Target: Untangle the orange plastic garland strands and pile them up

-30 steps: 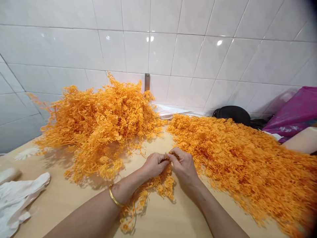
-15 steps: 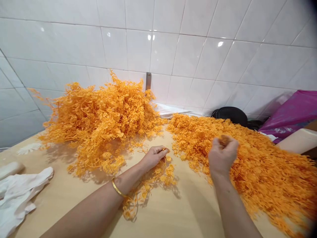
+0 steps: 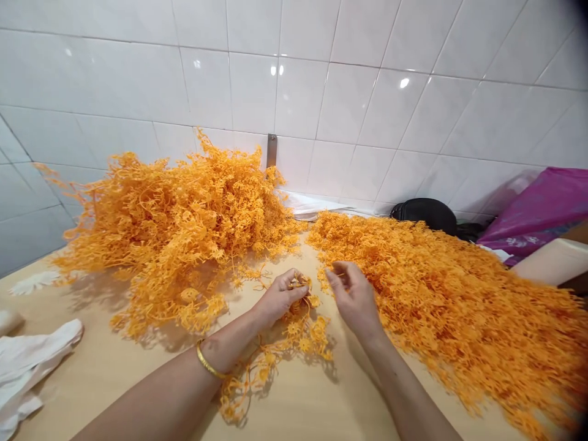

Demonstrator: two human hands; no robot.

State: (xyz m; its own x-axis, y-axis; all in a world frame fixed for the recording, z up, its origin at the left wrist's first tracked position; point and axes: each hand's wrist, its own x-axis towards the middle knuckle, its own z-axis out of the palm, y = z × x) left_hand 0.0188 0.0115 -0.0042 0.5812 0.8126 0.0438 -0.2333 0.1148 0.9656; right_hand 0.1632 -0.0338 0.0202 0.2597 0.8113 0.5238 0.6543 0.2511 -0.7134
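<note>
Left hand (image 3: 278,300) pinching an orange strand (image 3: 316,334), work seemingly midway.
Head view: strand at six o'clock; right hand (image 3: 358,303) half-curled beside it, grip unclear; tangled heap (image 3: 193,226) at nine likely left, flatter pile (image 3: 459,294) at four likely done.

Both forearms entered from the lower edge of the view and converged toward the center. The left forearm (image 3: 160,389) ran diagonally up and to the right, with the left wrist (image 3: 248,324) nearly in line with it. The left hand (image 3: 278,300) was set in a pinch, the thumb extended forward below the curled index finger. The right forearm (image 3: 404,386) angled up and to the left. The right hand (image 3: 353,300) was positioned near the left hand, not touching it, its fingers loosely bent and its thumb parted from them.
</note>
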